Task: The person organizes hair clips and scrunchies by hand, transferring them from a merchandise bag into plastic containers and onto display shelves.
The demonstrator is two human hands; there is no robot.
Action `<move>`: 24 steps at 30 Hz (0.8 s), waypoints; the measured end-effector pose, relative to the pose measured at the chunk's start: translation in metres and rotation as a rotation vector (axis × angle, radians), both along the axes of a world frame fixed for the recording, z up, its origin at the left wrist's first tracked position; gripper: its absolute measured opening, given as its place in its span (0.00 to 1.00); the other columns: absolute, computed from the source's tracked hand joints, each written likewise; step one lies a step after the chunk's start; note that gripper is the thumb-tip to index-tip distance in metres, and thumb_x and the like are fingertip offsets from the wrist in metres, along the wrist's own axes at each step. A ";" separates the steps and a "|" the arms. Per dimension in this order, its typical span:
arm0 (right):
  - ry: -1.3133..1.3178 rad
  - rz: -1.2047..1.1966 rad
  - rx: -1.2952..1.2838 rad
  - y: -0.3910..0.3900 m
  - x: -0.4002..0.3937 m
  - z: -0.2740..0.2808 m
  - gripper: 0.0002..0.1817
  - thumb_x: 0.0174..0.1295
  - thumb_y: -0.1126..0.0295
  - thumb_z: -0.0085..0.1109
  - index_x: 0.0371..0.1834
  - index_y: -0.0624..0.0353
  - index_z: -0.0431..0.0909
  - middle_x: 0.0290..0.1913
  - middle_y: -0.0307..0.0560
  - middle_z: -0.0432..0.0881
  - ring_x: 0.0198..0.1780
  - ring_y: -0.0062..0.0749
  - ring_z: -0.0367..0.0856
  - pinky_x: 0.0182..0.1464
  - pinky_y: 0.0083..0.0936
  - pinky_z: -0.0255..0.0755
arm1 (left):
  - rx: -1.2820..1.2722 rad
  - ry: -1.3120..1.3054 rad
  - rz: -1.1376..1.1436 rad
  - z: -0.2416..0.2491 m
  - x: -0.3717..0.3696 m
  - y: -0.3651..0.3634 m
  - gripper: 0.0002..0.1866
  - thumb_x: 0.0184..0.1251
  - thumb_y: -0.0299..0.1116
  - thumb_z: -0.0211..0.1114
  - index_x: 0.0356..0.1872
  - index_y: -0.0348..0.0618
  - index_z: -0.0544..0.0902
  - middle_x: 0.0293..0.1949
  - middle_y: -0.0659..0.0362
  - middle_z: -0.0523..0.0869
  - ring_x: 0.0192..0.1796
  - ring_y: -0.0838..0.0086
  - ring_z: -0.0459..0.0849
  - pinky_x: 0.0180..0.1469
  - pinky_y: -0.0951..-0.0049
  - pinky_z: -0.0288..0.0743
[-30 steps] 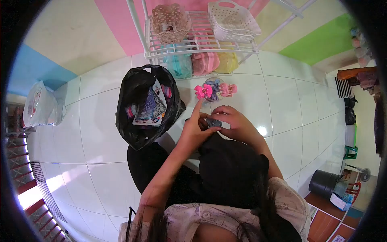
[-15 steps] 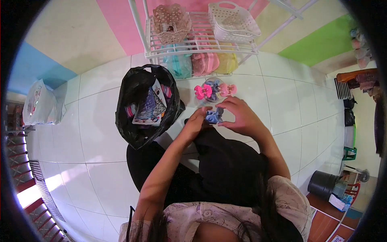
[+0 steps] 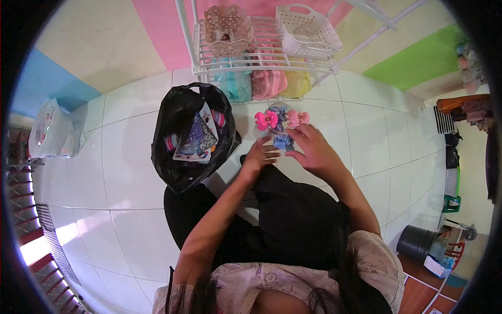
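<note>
My right hand [image 3: 314,151] pinches a small blue hair clip [image 3: 283,142] at its right side, index finger above and thumb below. To its left is my left hand [image 3: 259,157], with fingers stretched out and nothing in them. Just beyond the blue clip stands a round clear container [image 3: 277,107] with blue-grey pieces inside. A bright pink claw clip [image 3: 265,120] rests at the container's left side, and a lighter pink claw clip [image 3: 298,118] at its right, close to my right fingertips.
An open black plastic bag [image 3: 163,118] with printed cards and striped rolls stands left of my hands. Behind, a white wire rack [image 3: 261,64] carries a beige basket [image 3: 228,32] and a white basket [image 3: 308,32]. A white plastic bag [image 3: 52,133] sits far left on the tiled floor.
My left hand has let go of the blue clip and opened its fingers. The blue clip has moved forward, closer to the container, at my right fingertips.
</note>
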State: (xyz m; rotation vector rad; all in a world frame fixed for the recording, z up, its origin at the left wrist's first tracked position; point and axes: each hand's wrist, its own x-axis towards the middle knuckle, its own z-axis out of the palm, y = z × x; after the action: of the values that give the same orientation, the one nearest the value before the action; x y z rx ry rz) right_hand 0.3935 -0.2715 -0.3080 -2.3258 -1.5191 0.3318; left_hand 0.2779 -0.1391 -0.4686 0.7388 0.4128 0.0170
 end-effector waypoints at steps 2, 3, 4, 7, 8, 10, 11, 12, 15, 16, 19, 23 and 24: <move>-0.105 0.017 0.014 0.001 0.005 0.003 0.29 0.55 0.65 0.68 0.59 0.66 0.72 0.59 0.57 0.71 0.60 0.54 0.72 0.61 0.44 0.68 | 0.230 0.167 0.033 -0.028 -0.003 0.006 0.28 0.79 0.54 0.48 0.63 0.40 0.71 0.51 0.54 0.83 0.54 0.66 0.80 0.56 0.64 0.76; -0.133 0.030 0.007 0.002 0.007 0.005 0.29 0.56 0.66 0.68 0.59 0.67 0.72 0.59 0.57 0.71 0.61 0.55 0.72 0.62 0.44 0.68 | 0.387 0.155 0.041 -0.046 -0.003 0.008 0.27 0.78 0.52 0.50 0.63 0.39 0.72 0.51 0.54 0.83 0.54 0.65 0.80 0.56 0.64 0.75; -0.160 0.045 0.001 0.004 0.008 0.006 0.29 0.56 0.66 0.68 0.59 0.68 0.72 0.60 0.57 0.71 0.62 0.55 0.71 0.62 0.45 0.68 | 0.544 0.142 0.050 -0.065 -0.001 0.012 0.26 0.77 0.51 0.52 0.62 0.39 0.73 0.51 0.54 0.83 0.54 0.65 0.80 0.57 0.65 0.75; -0.199 0.046 -0.052 0.007 0.009 -0.001 0.29 0.56 0.67 0.67 0.60 0.67 0.71 0.60 0.58 0.70 0.64 0.58 0.70 0.63 0.45 0.69 | 0.795 0.153 0.087 -0.074 0.007 0.019 0.25 0.70 0.40 0.64 0.61 0.37 0.74 0.55 0.49 0.81 0.58 0.59 0.78 0.61 0.62 0.72; -0.198 0.055 -0.048 0.008 0.010 -0.002 0.29 0.56 0.67 0.67 0.60 0.67 0.71 0.60 0.58 0.70 0.64 0.59 0.70 0.63 0.45 0.69 | 0.934 0.169 0.101 -0.078 0.010 0.020 0.26 0.67 0.39 0.66 0.62 0.37 0.72 0.56 0.48 0.80 0.59 0.59 0.78 0.62 0.61 0.71; -0.192 0.071 -0.043 0.008 0.011 -0.003 0.29 0.56 0.66 0.67 0.60 0.67 0.71 0.59 0.58 0.71 0.65 0.61 0.69 0.63 0.45 0.69 | 1.101 0.215 0.096 -0.084 0.014 0.019 0.30 0.64 0.36 0.69 0.65 0.38 0.70 0.59 0.46 0.77 0.60 0.56 0.77 0.63 0.60 0.70; -0.207 0.068 -0.040 0.007 0.011 -0.004 0.30 0.55 0.66 0.68 0.61 0.66 0.72 0.60 0.57 0.72 0.65 0.59 0.70 0.64 0.44 0.69 | 1.129 0.244 0.078 -0.083 0.015 0.019 0.32 0.62 0.35 0.71 0.66 0.38 0.69 0.61 0.45 0.76 0.61 0.55 0.77 0.63 0.59 0.70; -0.222 0.063 -0.036 0.006 0.010 -0.006 0.31 0.54 0.66 0.69 0.61 0.65 0.72 0.60 0.56 0.72 0.64 0.57 0.71 0.64 0.44 0.69 | 1.157 0.271 0.059 -0.082 0.017 0.019 0.35 0.60 0.34 0.72 0.67 0.38 0.67 0.62 0.43 0.74 0.61 0.54 0.76 0.64 0.58 0.70; -0.172 0.065 -0.043 0.004 0.012 -0.002 0.30 0.54 0.66 0.70 0.60 0.64 0.74 0.59 0.54 0.75 0.62 0.54 0.73 0.64 0.42 0.69 | 1.090 0.303 0.012 -0.087 0.021 0.019 0.38 0.59 0.33 0.72 0.69 0.39 0.64 0.63 0.42 0.73 0.62 0.52 0.76 0.64 0.57 0.70; -0.140 0.069 -0.049 0.003 0.013 0.001 0.28 0.54 0.66 0.70 0.59 0.63 0.75 0.58 0.53 0.76 0.61 0.53 0.74 0.63 0.42 0.69 | 1.068 0.295 0.027 -0.090 0.022 0.017 0.37 0.59 0.32 0.72 0.69 0.39 0.64 0.63 0.41 0.72 0.62 0.51 0.75 0.64 0.57 0.70; 0.018 -0.075 -0.027 0.001 0.010 0.007 0.23 0.54 0.66 0.70 0.53 0.61 0.77 0.55 0.51 0.79 0.57 0.51 0.77 0.62 0.41 0.71 | 1.049 0.278 0.077 -0.096 0.021 0.016 0.36 0.60 0.30 0.70 0.69 0.39 0.64 0.63 0.40 0.72 0.62 0.50 0.75 0.64 0.56 0.69; -0.141 0.027 0.027 -0.008 0.018 -0.002 0.18 0.54 0.66 0.70 0.46 0.60 0.78 0.54 0.51 0.81 0.56 0.49 0.79 0.59 0.40 0.73 | 1.123 0.269 0.190 -0.097 0.013 0.020 0.33 0.62 0.28 0.67 0.68 0.39 0.65 0.63 0.42 0.71 0.62 0.52 0.74 0.65 0.57 0.68; -0.150 0.037 0.046 -0.009 0.017 -0.002 0.17 0.55 0.66 0.69 0.45 0.60 0.78 0.55 0.52 0.81 0.56 0.50 0.79 0.59 0.40 0.73 | 1.133 0.271 0.232 -0.096 0.011 0.020 0.32 0.62 0.27 0.66 0.67 0.39 0.65 0.63 0.43 0.71 0.62 0.52 0.74 0.65 0.58 0.67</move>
State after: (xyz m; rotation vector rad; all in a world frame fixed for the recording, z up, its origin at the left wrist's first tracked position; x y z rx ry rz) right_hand 0.4107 -0.2802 -0.3104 -2.3351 -1.6223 0.1324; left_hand 0.2889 -0.1194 -0.5651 1.8149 0.7544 0.3982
